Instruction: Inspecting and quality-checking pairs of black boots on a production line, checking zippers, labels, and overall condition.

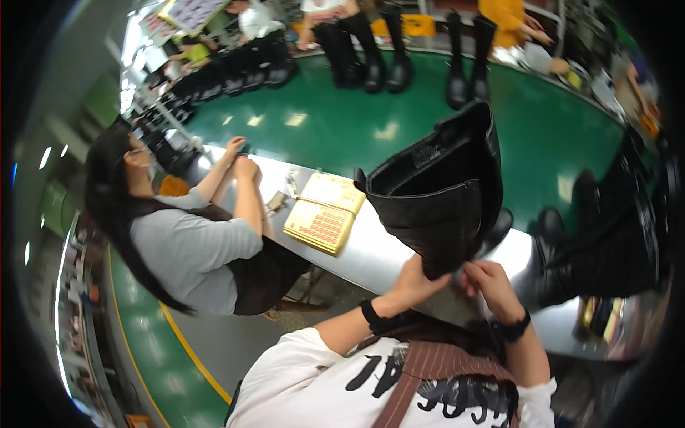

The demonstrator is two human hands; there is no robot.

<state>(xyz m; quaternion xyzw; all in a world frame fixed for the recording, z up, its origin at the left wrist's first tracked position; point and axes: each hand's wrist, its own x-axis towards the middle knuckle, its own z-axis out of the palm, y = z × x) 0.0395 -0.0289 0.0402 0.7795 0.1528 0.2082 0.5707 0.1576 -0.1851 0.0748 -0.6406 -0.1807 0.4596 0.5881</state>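
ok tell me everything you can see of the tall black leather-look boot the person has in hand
The tall black leather-look boot has a wide shaft, visible seams, a small tab at its rim and a dark, hollow inside. Its open mouth faces up toward the camera, and it is held at a slant by the shiny metal bench. The left hand holds it low; whether the right hand touches it is unclear.

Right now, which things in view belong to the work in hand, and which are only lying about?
Seemingly in the work:
tall black boot
left hand, on the boot
right hand, close by

Apparently lying about:
yellow stack
boots standing farther off
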